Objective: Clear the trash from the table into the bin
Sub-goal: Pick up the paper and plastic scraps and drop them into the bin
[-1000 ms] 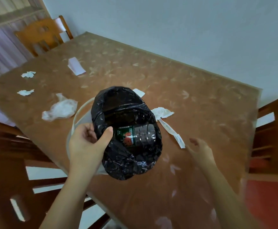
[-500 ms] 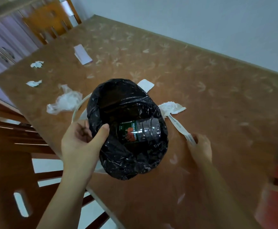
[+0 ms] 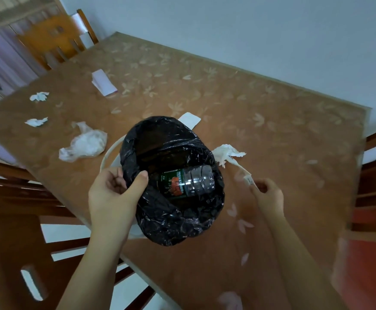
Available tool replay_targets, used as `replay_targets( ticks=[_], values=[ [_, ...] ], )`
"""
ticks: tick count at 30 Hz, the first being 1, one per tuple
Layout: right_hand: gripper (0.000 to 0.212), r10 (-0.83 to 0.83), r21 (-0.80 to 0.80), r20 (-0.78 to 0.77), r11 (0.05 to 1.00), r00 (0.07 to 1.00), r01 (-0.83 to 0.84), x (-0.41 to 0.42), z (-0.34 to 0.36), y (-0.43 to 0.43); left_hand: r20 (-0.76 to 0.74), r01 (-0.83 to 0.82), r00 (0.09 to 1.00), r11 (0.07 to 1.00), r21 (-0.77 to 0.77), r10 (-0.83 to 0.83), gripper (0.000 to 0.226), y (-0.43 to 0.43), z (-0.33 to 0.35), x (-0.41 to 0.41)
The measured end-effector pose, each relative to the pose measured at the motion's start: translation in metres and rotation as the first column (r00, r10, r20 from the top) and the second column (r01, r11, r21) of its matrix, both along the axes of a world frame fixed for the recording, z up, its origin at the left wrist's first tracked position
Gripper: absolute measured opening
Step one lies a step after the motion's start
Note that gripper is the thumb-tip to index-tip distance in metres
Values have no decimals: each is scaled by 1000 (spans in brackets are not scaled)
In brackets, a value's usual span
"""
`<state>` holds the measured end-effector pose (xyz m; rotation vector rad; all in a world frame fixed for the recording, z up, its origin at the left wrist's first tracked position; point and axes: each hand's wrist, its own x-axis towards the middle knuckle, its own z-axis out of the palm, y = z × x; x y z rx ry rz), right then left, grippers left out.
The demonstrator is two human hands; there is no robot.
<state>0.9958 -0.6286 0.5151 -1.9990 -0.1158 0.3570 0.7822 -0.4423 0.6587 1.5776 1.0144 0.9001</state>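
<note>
My left hand point(image 3: 115, 193) grips the rim of a white bin lined with a black bag point(image 3: 173, 215), held over the table's near edge. A clear plastic bottle point(image 3: 187, 182) with a green and red label lies inside. My right hand point(image 3: 266, 193) pinches the end of a long white paper strip point(image 3: 244, 173), lifted off the brown table point(image 3: 272, 121). A crumpled white tissue point(image 3: 225, 153) lies at the strip's far end, just right of the bin.
On the table lie a crumpled clear plastic bag point(image 3: 84, 144), two small tissue scraps point(image 3: 39, 96) point(image 3: 35, 121), a folded white paper point(image 3: 103, 82) and a white card point(image 3: 189, 119) behind the bin. Wooden chairs stand at the far left point(image 3: 55, 39), near left and right.
My right hand reached the paper strip, closed on its near end and has raised it off the table. The bin stays in my left hand.
</note>
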Motion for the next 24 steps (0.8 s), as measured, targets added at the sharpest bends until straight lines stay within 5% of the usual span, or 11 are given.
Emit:
replay_targets(
  ticks=[12,24],
  values=[
    [14,-73,174,147,984,986,47,-56,93,-3,35,53,998,998,46,-54,40,11,3,-42],
    [19,127,389,212,898,969,-203,-96,163,13,94,167,980,983,81,-174,38,9,6,-49]
  ],
)
